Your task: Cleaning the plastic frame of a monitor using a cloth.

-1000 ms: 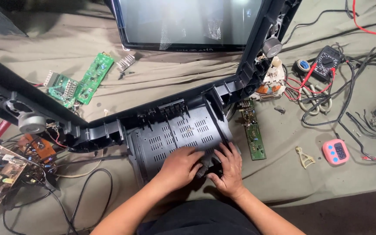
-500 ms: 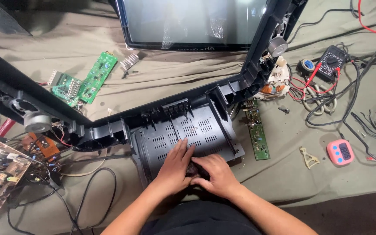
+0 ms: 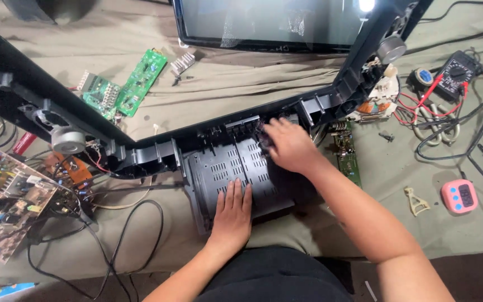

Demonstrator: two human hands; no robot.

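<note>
Vented panel: we see the dark slotted panel (image 3: 236, 168) lying flat on the cloth-covered surface (image 3: 252, 84), joined at its far edge to the big black frame (image 3: 157, 146) that runs across the view.
Panel axis: its ribs and slots run away from us, toward the frame's clip row.
Left hand: our left hand (image 3: 231, 215) lies flat on the panel's near half, fingers together and straight, gripping nothing.
Right hand: our right hand (image 3: 287, 146) sits at the panel's far right corner, fingers curled over the clips where panel meets frame; we cannot tell whether it pinches anything.
Nearer hand: the right is the one at the joint, which lies just ahead of its fingertips.
Around: a long green board (image 3: 346, 154) just right of the panel, green circuit boards (image 3: 124, 89) to the far left, a black multimeter (image 3: 457, 70) and a pink timer (image 3: 459, 196) to the right, and a screen (image 3: 269, 22) beyond.
</note>
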